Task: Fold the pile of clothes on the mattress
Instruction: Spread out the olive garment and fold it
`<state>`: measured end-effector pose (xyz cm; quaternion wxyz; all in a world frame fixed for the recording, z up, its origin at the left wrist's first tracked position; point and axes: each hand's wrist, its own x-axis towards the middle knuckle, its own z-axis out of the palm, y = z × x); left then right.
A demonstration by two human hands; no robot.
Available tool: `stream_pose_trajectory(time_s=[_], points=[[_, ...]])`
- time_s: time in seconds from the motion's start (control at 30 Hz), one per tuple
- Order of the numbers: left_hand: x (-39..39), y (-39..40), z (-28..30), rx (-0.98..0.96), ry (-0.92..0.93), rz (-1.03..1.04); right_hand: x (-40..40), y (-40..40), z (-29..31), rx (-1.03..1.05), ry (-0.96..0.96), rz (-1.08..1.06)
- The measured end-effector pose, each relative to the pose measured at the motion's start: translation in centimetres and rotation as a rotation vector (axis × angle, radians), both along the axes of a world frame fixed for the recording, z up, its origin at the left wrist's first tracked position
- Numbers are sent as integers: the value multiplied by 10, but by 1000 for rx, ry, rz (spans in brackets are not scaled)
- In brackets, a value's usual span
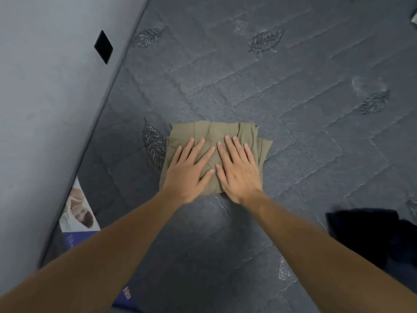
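Observation:
An olive-green garment (209, 132) lies folded into a small, roughly square bundle on the dark grey quilted mattress (259, 91). Both hands rest flat on top of it, fingers spread, palms down. My left hand (188, 170) covers the left half of the bundle. My right hand (238, 169) covers the right half, and the two thumbs nearly touch in the middle. Neither hand grips the cloth. Stacked fold edges show at the bundle's right side.
A dark navy pile of clothes (370, 236) lies at the right edge of the mattress. A grey wall (45, 98) with a black plate (103, 46) runs along the left side. A printed label (79, 211) sits at the mattress's left edge.

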<state>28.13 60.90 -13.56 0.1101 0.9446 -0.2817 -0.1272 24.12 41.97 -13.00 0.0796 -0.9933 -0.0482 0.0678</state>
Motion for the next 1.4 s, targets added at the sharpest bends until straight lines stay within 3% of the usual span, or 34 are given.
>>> stream_pose_trajectory(time_s=[0.23,0.43,0.5,0.6,0.67,0.8,0.9,1.03,1.4], points=[[-4,3,-46,-15,-178,100,3,-19,-45,-44,-57,-7],[-3,30,-28,-78,-225,113,-14,-35,-36,110,5,-269],[-1,33,-18,-226,-137,319,-12,-32,-27,241,7,-361],[12,29,-3,-541,134,840,-2,-27,-11,489,0,-746],[28,32,2,-558,271,1000,4,-30,-6,624,62,-952],[39,25,8,-365,331,880,13,-37,-1,839,175,-1021],[37,10,9,-529,459,891,15,-48,2,851,228,-966],[30,1,11,-691,587,831,-2,-60,6,1035,241,-966],[-138,-88,19,-580,883,584,-198,-121,41,492,205,-1135]])
